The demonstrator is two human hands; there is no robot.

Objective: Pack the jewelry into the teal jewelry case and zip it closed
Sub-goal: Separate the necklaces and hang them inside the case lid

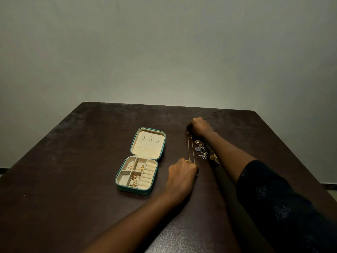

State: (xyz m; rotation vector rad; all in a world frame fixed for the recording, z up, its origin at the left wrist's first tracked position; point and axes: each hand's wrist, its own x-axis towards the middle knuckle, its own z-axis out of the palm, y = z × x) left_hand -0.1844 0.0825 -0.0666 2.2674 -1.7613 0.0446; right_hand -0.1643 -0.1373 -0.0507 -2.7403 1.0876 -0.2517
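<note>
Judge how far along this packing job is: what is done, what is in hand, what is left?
Done: the teal jewelry case lies open, with a few gold pieces in its small compartments. In hand: a gold chain stretched between the left hand and the right hand, each pinching an end. Left: the heap of loose jewelry beside the right forearm, the bare ring rolls, and the zip.

Dim, greenish light leaves the wall [164, 52] brightest mid-frame, darkening toward the corners. The table [73, 179] shows faint sheen, and fine detail looks soft, perhaps from compression.
</note>
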